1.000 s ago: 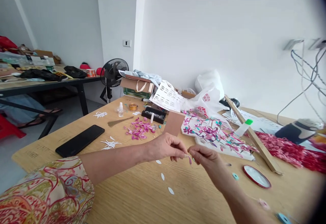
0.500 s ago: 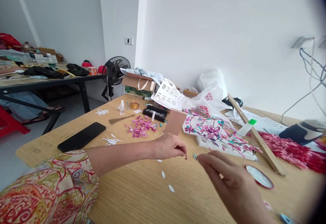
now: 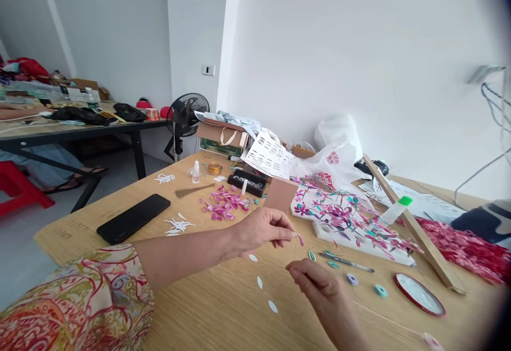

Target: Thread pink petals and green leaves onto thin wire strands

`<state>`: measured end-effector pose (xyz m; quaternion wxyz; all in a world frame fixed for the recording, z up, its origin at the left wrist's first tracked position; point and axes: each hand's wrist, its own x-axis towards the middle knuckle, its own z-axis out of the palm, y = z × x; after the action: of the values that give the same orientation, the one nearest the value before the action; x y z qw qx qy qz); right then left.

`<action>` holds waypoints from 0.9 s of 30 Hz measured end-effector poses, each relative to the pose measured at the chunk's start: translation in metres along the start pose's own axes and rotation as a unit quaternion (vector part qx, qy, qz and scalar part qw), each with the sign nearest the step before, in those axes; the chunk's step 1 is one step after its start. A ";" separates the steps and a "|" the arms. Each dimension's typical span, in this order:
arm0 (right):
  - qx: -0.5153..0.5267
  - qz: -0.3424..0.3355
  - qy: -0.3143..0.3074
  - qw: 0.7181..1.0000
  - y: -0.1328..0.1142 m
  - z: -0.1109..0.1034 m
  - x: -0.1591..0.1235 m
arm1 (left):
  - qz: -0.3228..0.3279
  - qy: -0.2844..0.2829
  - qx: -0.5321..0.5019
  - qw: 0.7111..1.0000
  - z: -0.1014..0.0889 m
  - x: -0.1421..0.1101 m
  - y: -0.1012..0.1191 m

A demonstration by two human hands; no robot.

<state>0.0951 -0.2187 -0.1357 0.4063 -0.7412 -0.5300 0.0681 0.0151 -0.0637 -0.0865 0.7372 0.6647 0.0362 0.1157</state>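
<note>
My left hand (image 3: pixel 271 228) is closed in a pinch on a small pink-purple petal (image 3: pixel 300 239), which sticks out past the fingertips. Just below and to the right, my right hand (image 3: pixel 319 282) has thumb and forefinger pressed together; whatever lies between them is too fine to make out. A pale thread (image 3: pixel 387 316) runs from behind the right wrist to a pink spool (image 3: pixel 431 342). Under the left hand, several white leaf-shaped cutouts (image 3: pixel 260 282) lie in a row. A pile of pink petals (image 3: pixel 225 203) lies beyond the left forearm.
A black phone (image 3: pixel 133 219) and white cutouts (image 3: pixel 178 226) lie left. Flower sprays (image 3: pixel 339 210) rest on white foam at the right. Nearby are a pen (image 3: pixel 347 261), a teal spool (image 3: pixel 380 290), a red-rimmed round dish (image 3: pixel 419 294) and a wooden bar (image 3: pixel 415 228).
My right hand has moved left and down, uncovering the pen and spools. The petal in my left hand now shows more clearly. The whole view has shifted slightly.
</note>
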 end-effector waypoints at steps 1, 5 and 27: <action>-0.034 -0.027 -0.007 0.999 -0.006 -0.001 -0.005 | 0.008 0.006 0.027 1.000 -0.001 0.003 -0.003; -0.138 -0.098 -0.008 0.986 -0.035 -0.021 -0.010 | 0.025 -0.012 0.159 0.987 -0.001 0.011 -0.010; -0.144 -0.102 -0.018 0.984 -0.024 -0.013 -0.012 | 0.064 -0.001 0.182 0.981 -0.005 0.006 -0.014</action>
<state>0.0794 -0.2329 -0.1143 0.2906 -0.7325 -0.6145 -0.0378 0.0221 -0.0590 -0.1006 0.5952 0.7887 0.0130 0.1533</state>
